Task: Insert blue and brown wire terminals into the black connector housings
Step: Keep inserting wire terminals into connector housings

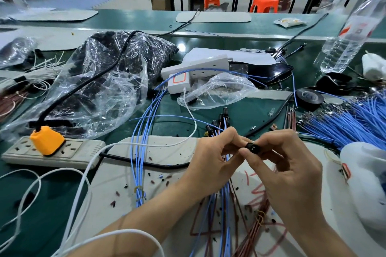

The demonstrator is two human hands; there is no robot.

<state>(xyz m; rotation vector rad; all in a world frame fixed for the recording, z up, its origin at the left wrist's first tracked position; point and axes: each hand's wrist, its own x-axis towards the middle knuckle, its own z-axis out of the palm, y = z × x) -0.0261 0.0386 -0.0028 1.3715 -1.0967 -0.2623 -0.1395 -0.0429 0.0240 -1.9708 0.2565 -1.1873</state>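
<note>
Housing (253, 147), black, sits pinched in the right hand (286, 165) grip, open end toward the person. Left hand (217, 158) meets it from the left, its grip pinching wires (225, 194); terminal hidden.

We see both hands meeting over the white mat (117, 173) at the near edge of the green bench (171, 108). The right hand (286, 162) pinches a small black connector housing (251, 146) between thumb and fingertips, its round face turned toward us. The left hand (211, 158) curls round a bunch of blue and brown wires (224, 200), and finished housings (220, 120) poke out beyond its fingers. To the right lies a thick pile of blue wires (355, 119), with a roll of black tape (309, 96) just beyond it. At left an orange plug (47, 141) sits in a grey power strip (83, 152), and a clear bag of black parts (117, 81) lies farther back.
</note>
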